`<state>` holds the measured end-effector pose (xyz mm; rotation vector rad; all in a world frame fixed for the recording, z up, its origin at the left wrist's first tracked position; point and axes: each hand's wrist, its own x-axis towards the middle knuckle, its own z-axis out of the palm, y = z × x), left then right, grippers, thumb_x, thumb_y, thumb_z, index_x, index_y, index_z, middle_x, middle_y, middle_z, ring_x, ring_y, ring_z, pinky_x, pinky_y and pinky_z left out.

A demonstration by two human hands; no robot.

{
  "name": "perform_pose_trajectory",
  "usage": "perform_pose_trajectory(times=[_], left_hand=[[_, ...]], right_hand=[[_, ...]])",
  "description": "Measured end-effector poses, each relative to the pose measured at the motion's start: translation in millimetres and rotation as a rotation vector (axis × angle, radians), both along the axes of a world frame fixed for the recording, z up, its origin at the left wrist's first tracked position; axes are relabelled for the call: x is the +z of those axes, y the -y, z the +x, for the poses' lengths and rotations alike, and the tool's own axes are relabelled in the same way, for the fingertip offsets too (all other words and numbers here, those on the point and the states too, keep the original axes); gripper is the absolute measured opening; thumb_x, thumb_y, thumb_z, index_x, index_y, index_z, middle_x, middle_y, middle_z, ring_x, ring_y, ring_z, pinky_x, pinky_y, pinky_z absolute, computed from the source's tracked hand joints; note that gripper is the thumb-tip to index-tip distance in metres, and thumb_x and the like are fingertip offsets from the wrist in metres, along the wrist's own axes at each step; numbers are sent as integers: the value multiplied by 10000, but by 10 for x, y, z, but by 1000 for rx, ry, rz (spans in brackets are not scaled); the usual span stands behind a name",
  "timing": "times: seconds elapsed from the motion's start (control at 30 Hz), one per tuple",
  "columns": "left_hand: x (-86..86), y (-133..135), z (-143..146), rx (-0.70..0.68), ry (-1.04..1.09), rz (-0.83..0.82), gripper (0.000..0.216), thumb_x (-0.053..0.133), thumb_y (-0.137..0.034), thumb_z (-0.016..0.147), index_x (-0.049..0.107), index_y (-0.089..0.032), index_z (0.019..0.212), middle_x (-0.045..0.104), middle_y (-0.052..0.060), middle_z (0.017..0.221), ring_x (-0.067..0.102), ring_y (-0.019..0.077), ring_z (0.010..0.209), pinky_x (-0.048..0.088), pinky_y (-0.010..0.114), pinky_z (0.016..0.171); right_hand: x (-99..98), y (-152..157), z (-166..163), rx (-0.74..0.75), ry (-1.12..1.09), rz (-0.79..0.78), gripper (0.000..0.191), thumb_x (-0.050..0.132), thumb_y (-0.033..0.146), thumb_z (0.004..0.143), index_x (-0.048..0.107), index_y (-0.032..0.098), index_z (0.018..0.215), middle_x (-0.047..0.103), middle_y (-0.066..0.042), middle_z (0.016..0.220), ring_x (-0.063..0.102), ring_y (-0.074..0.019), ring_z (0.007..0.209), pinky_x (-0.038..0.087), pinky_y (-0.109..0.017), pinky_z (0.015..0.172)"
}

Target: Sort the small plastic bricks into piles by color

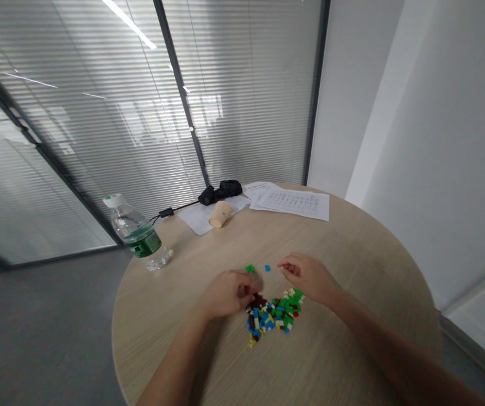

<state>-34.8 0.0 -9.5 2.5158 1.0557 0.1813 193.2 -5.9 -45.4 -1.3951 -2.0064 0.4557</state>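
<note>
A loose pile of small toy building bricks [271, 314] in green, blue, white, yellow, brown and red lies on the round table. My left hand [229, 293] is at the pile's left edge, fingers curled inward by the dark brown bricks [258, 301]; what its fingertips hold, if anything, is hidden. To the upper right of the pile, my right hand [310, 277] hovers with thumb and fingertips pinched on a tiny white brick [282, 267]. Apart from the pile, a few green bricks [250, 268] and a blue brick [267, 268] lie between the hands.
A water bottle [141, 239] with a green label stands at the table's left edge. Toward the back are a paper cup [220, 214] on its side, printed sheets [295, 203], a black bundle [221, 192] and a cable [166, 212]. Glass panels with blinds rise behind the table [175, 344].
</note>
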Motion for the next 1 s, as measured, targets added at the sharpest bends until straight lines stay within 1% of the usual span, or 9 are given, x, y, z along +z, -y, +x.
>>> perform_pose_trajectory(times=[0.17, 0.33, 0.47, 0.77, 0.87, 0.93, 1.0], left_hand=[[-64, -2, 38, 0, 26, 22, 193, 556, -212, 773, 720, -243, 871, 648, 12, 880, 592, 132, 744, 442, 216, 682], [-103, -8, 67, -23, 37, 27, 158, 569, -217, 788, 722, -234, 821, 638, 7, 839, 583, 119, 724, 433, 204, 663], [-111, -6, 77, -26, 34, 53, 129, 583, -191, 766, 709, -216, 769, 626, 8, 808, 574, 124, 739, 421, 201, 656], [-123, -6, 95, -19, 78, 46, 102, 574, -171, 746, 674, -191, 735, 611, 11, 764, 553, 137, 774, 409, 212, 670], [-74, -45, 22, 29, 129, 79, 104, 562, -157, 754, 662, -182, 736, 603, 11, 754, 549, 135, 771, 407, 219, 686], [-21, -83, -64, 112, 153, 135, 121, 546, -140, 756, 658, -180, 736, 596, 13, 736, 545, 136, 761, 405, 226, 689], [29, -122, -164, 210, 138, 171, 123, 545, -165, 768, 660, -179, 729, 597, 20, 729, 545, 144, 751, 408, 239, 689]], right_hand=[[1, 4, -1, 14, 1, -9, 184, 530, 187, 804, 684, 180, 904, 687, -45, 840, 590, -135, 694, 449, -239, 663], [-3, 7, -3, 16, 4, -9, 172, 541, 179, 800, 684, 179, 896, 689, -45, 844, 596, -134, 704, 447, -234, 663], [18, 17, -11, 15, 11, -9, 169, 547, 179, 798, 687, 177, 892, 689, -46, 833, 597, -135, 706, 444, -232, 661], [13, 12, -10, 16, 4, -11, 171, 541, 180, 795, 688, 180, 881, 692, -46, 837, 600, -135, 706, 449, -233, 667], [-9, 3, 4, 21, -5, -1, 175, 531, 190, 804, 684, 181, 889, 691, -44, 844, 604, -135, 716, 452, -234, 673], [-22, -3, 12, 21, -2, 2, 180, 524, 198, 809, 682, 185, 893, 688, -42, 840, 602, -137, 717, 451, -238, 675], [-29, -5, 15, 23, 2, -4, 184, 520, 205, 812, 682, 190, 896, 685, -42, 837, 601, -138, 714, 452, -241, 675]])
